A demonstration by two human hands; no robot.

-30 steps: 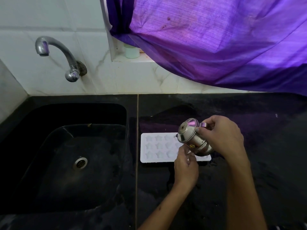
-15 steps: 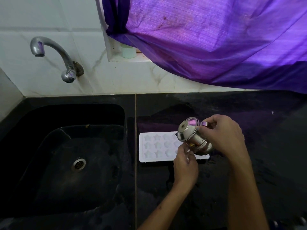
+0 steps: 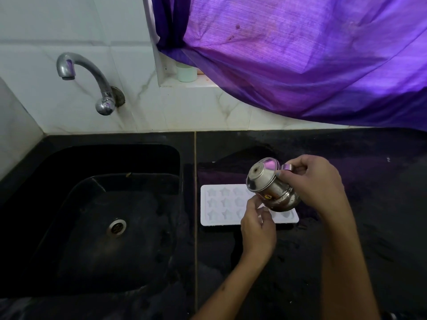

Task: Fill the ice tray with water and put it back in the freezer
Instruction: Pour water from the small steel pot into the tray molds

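Left of the ice tray (image 3: 221,204), the black sink (image 3: 92,204) is dry-looking and the tap (image 3: 92,82) above it shows no stream. The ice tray lies flat on the table (image 3: 369,227) just right of the sink, its star cells pale; you cannot tell from here whether any hold water. Your left hand (image 3: 258,229) hovers over the tray's near edge, fingers loosely curled, touching nothing clearly. Your right hand (image 3: 316,183) wraps its fingers round a small steel jug (image 3: 270,185), tilted toward the tray with its lid on. Filling seems barely under way; the freezer trip remains.
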